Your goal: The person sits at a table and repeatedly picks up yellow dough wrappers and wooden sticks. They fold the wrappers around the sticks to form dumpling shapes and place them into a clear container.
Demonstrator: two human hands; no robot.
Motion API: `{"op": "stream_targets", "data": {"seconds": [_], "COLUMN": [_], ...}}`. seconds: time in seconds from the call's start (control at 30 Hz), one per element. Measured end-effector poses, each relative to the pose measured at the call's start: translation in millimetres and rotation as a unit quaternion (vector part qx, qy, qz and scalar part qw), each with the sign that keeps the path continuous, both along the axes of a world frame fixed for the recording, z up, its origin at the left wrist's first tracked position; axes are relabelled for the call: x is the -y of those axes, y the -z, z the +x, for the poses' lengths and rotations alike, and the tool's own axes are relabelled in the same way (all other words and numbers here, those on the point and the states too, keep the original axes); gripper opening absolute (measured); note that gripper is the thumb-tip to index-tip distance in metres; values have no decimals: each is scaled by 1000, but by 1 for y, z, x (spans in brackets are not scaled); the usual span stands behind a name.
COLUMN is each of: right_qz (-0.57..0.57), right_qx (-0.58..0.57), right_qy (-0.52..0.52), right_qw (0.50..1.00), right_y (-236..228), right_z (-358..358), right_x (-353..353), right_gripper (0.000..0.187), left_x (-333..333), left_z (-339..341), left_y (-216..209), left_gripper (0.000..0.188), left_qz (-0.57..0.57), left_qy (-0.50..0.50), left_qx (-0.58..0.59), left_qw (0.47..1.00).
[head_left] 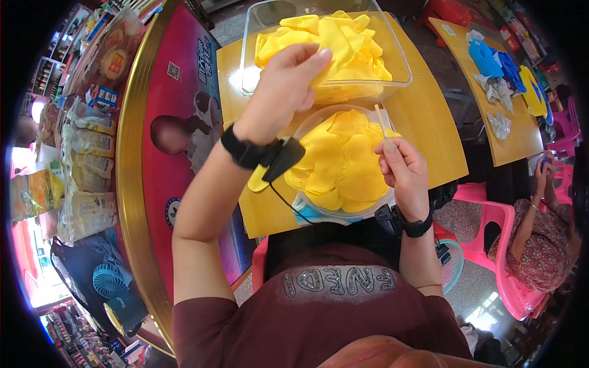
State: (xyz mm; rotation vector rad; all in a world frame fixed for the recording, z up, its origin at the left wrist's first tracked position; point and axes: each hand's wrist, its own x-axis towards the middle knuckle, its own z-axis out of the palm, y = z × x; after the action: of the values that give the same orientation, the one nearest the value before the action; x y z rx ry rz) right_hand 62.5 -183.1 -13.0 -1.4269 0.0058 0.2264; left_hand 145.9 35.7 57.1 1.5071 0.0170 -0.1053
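Observation:
My left hand (pixel 285 86) reaches over a clear plastic bin (pixel 402 55) heaped with soft yellow sheets (pixel 362 52). Thumb and fingers pinch the edge of one flat yellow piece (pixel 324 64). Closer to me, a round clear tray (pixel 299 132) holds a layer of overlapping, rounded yellow pieces (pixel 343 159), laid out like petals. At its right side my right hand (pixel 402 165) grips a thin pale stick (pixel 382 119), which points up and away. A single yellow piece (pixel 259 178) lies left of the tray, partly hidden by my left wrist.
Both rest on a yellow wooden table (pixel 435 147). A gold-framed pink board (pixel 150 165) stands close on the left. Packaged goods (pixel 89 147) hang beyond it. To the right are pink chairs (pixel 491 245), a seated person (pixel 543 245) and a second table (pixel 509 144) with blue and yellow things.

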Motion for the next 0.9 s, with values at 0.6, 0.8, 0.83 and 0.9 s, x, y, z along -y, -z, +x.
{"op": "stream_targets", "data": {"seconds": [0.6, 0.8, 0.83, 0.9], "right_qz": [-123, -467, -485, -518], "right_qx": [56, 231, 239, 253], "right_qy": [41, -5, -10, -21], "right_qw": [990, 853, 841, 817], "right_y": [10, 18, 20, 22], "right_z": [9, 22, 22, 21], "right_x": [25, 30, 30, 29], "right_gripper": [23, 28, 29, 31], "left_x": [-6, -21, -23, -26], "left_z": [-17, -70, -76, -85], "left_y": [15, 54, 57, 67], "left_gripper": [34, 33, 33, 34], "left_qz": [166, 233, 222, 184], "left_qy": [157, 218, 211, 187], "left_qx": [67, 20, -2, -38], "left_qw": [971, 947, 952, 964]}}
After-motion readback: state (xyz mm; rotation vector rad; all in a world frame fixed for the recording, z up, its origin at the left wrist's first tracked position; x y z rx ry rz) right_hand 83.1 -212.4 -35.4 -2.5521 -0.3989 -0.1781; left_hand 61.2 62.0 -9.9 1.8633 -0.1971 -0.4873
